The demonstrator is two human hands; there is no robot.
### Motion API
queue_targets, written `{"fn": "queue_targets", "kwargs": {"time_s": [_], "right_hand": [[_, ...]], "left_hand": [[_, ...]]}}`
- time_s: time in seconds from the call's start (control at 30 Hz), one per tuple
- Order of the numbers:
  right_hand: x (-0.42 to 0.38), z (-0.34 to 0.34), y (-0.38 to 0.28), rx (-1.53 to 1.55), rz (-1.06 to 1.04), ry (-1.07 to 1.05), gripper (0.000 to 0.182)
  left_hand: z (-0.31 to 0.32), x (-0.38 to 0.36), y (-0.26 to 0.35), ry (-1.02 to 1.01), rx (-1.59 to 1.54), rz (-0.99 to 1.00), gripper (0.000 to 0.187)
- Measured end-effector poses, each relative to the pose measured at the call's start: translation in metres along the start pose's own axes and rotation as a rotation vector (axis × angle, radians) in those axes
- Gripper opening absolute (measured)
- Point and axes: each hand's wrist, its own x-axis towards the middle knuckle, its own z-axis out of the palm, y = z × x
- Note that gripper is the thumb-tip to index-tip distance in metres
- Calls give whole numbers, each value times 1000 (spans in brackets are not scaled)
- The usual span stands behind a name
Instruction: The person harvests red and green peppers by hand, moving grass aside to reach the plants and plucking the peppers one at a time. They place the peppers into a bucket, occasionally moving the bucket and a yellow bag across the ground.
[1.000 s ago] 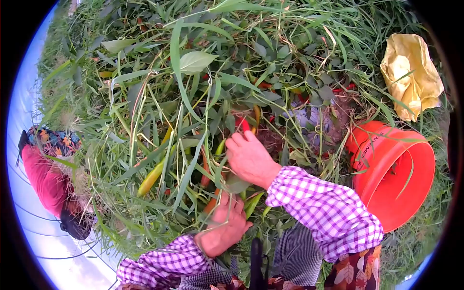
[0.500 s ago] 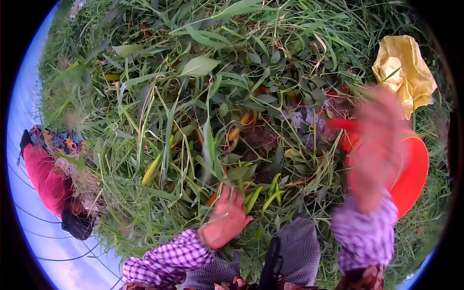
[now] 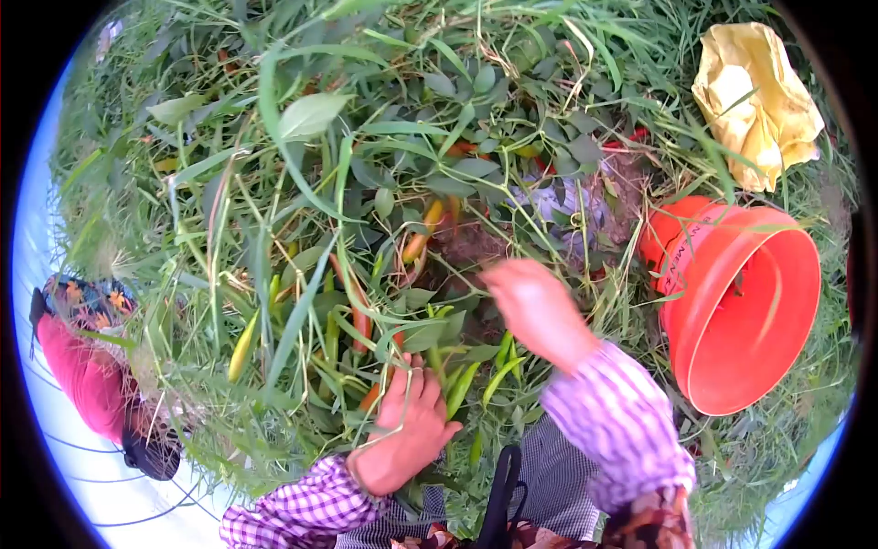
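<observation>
My left hand is low among the stems of a chili plant. Its fingers curl into the foliage, and the fingertips are partly hidden by leaves. Green chilies hang just right of these fingers, and an orange-red chili shows at their left. My right hand is above the plant, to the right of my left hand, blurred, its fingers pointing left. I cannot make out anything in it. An orange-yellow chili hangs farther up, and a yellow-green chili is at the left.
A red bucket lies tilted at the right, its mouth facing me, with something small and red inside. Beyond it is a crumpled yellow bag. Tall grass surrounds the plants. Another person in a pink top bends at the far left.
My right hand has moved left from over the bucket to above the plant, uncovering the bucket. My left hand stays in the foliage. The view has shifted slightly.
</observation>
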Motion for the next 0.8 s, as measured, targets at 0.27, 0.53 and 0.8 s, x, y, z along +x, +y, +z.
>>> {"fn": "queue_targets", "kwargs": {"time_s": [0.27, 0.53, 0.8], "right_hand": [[44, 136, 28, 71, 322, -235, 14], [76, 178, 105, 225, 344, -150, 30], [76, 153, 82, 72, 595, -183, 20]], "left_hand": [[18, -5, -2, -49, -127, -41, 54], [14, -11, -3, -96, -81, -8, 53], [19, -10, -1, -70, -22, -38, 39]]}}
